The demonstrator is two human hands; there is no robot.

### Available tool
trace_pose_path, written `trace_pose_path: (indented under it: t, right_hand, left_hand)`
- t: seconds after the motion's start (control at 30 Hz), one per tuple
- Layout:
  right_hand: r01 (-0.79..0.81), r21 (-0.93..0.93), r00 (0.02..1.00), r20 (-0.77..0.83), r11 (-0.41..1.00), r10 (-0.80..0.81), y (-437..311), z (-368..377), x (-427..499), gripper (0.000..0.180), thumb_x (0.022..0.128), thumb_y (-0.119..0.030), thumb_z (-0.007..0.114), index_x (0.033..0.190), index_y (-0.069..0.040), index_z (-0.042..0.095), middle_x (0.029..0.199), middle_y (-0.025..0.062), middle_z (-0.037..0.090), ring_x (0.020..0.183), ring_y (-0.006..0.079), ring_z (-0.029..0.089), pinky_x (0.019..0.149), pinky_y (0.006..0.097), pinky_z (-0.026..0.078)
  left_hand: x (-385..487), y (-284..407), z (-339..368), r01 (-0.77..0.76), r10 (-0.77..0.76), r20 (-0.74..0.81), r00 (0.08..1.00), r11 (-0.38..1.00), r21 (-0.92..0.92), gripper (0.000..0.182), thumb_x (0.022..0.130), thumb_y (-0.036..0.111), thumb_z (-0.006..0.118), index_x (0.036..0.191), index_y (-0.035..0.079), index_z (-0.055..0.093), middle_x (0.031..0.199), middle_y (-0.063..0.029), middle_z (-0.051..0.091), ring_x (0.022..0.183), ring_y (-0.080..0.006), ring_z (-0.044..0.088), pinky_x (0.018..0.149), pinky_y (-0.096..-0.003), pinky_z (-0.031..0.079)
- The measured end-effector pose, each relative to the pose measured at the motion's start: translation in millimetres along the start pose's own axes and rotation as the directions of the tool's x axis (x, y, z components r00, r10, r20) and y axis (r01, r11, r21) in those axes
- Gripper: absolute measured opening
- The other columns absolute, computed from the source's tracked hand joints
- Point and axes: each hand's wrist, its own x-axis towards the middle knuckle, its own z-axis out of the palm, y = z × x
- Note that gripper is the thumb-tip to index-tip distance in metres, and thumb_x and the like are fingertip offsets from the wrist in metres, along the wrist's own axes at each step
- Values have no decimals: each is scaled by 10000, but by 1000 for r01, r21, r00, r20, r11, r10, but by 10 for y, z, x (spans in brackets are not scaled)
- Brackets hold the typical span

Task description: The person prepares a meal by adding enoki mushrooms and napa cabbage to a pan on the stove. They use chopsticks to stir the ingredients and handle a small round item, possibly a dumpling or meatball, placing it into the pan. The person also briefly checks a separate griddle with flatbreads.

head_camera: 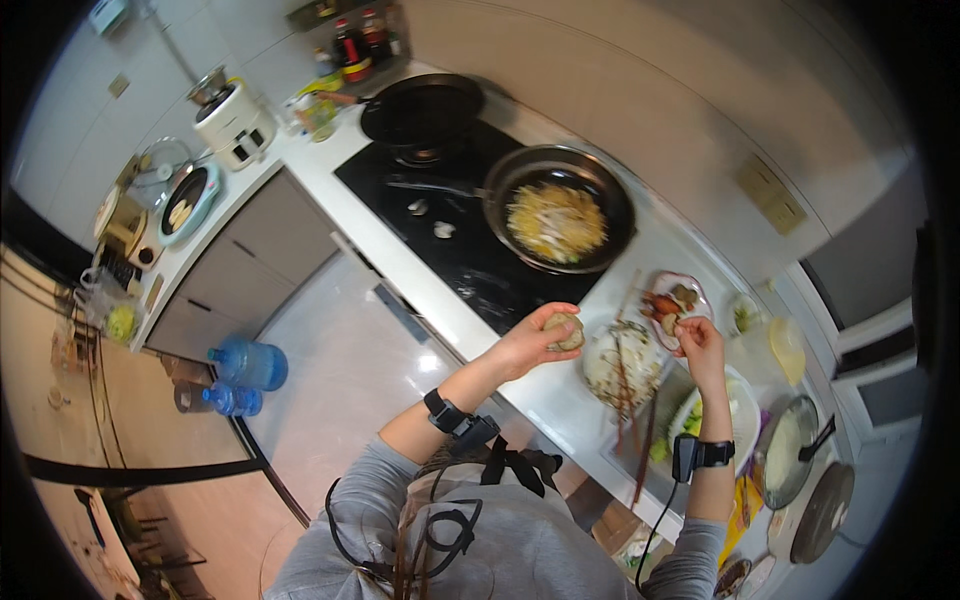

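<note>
My left hand (544,341) holds a small round jar or container (564,332) near the counter's front edge. The fingers of my right hand (699,337) pinch a small pale brownish piece (670,324) over a scalloped plate (705,306), which bears reddish-brown food (663,305). Between my hands a round plate or board with pale, dark-flecked food (622,364) lies on the counter, with chopsticks (622,386) across it. Beyond them, a frying pan (495,225) on the black cooktop (480,289) holds shredded yellowish and white food (559,221).
A second dark pan (424,109) sits on the far burner. Right of me are a white basket (742,420) with greens, a glass lid or bowl (791,450) and a yellowish container (784,352). A white air fryer (236,124) and bottles (352,52) stand at the back left.
</note>
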Motion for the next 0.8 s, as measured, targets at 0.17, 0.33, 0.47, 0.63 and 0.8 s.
trace_pose_path:
  t: [0.17,0.33,0.47,0.63,0.8]
  right_hand:
    - [82,-227,996,-27,971,-90,-118,1276,941,119,891,-85,681,967,-8,633,776,16,646,652,84,570,605,238,481]
    - [229,-515,949,-69,826,-306,-162,1742,1226,221,844,-195,734,965,-27,658,780,98,687,714,202,654,672,340,512]
    - [189,-556,939,-139,810,-314,-316,1741,1199,252,842,-87,686,1084,-32,641,853,99,704,707,216,652,676,335,521]
    - [280,-501,901,-157,819,-404,-569,1424,714,257,841,-76,685,1086,-17,636,900,93,683,641,197,610,638,323,510]
    - [160,-427,887,-333,890,-320,-446,893,-179,212,825,-85,694,1026,-39,650,913,123,659,700,220,626,648,346,516]
  left_hand:
    - [-416,333,-696,-33,31,-56,998,998,-46,329,993,193,581,1300,136,476,1178,-42,548,1079,-201,609,957,-378,545]
    - [-671,518,-1013,3,-4,-78,997,1000,-18,352,1002,199,564,1328,121,457,1194,-76,561,1118,-227,599,972,-394,536]
    - [-682,569,-1029,19,-22,-70,997,999,-41,331,1016,146,520,1340,118,460,1251,-108,557,1157,-276,589,992,-416,520]
    - [-521,491,-839,78,-79,-21,997,997,-14,313,1011,127,521,1321,115,479,1252,-122,565,1157,-295,589,1001,-440,508]
    - [-245,246,-406,144,-155,120,981,985,97,324,1010,159,530,1326,113,473,1227,-124,589,1146,-289,597,989,-432,512]
